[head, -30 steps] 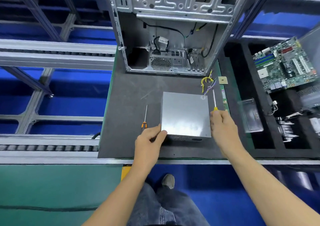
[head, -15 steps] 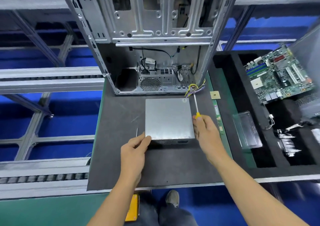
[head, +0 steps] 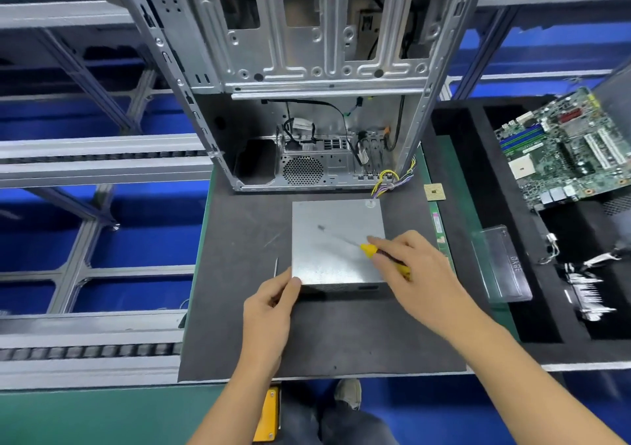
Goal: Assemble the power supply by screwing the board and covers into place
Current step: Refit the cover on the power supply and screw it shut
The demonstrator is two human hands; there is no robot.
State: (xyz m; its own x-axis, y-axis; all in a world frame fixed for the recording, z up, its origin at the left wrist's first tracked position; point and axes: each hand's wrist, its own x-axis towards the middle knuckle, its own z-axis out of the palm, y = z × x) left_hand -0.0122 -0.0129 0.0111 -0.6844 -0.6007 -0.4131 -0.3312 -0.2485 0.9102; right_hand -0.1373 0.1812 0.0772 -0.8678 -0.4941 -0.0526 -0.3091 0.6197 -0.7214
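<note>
A silver metal power supply box [head: 336, 240] lies flat on the dark mat [head: 239, 308], its coloured wire bundle [head: 392, 180] trailing from the far right corner. My left hand [head: 273, 303] pinches the box's near left corner. My right hand [head: 409, 267] grips a yellow-handled screwdriver [head: 370, 250]; its blurred shaft slants up-left over the box lid, the tip near the lid's middle.
An open metal computer case [head: 307, 79] stands behind the box. A second screwdriver's shaft [head: 276, 267] pokes out left of my left hand. To the right are a black foam tray [head: 478, 240] with a green motherboard [head: 563, 151], a clear plastic cover [head: 502, 263] and a small CPU chip [head: 434, 192]. Conveyor rails [head: 102, 161] run on the left.
My right hand swung the screwdriver from beside the box's right edge to over its lid. The camera tilted up, so the case fills more of the view. My left hand stays on the corner.
</note>
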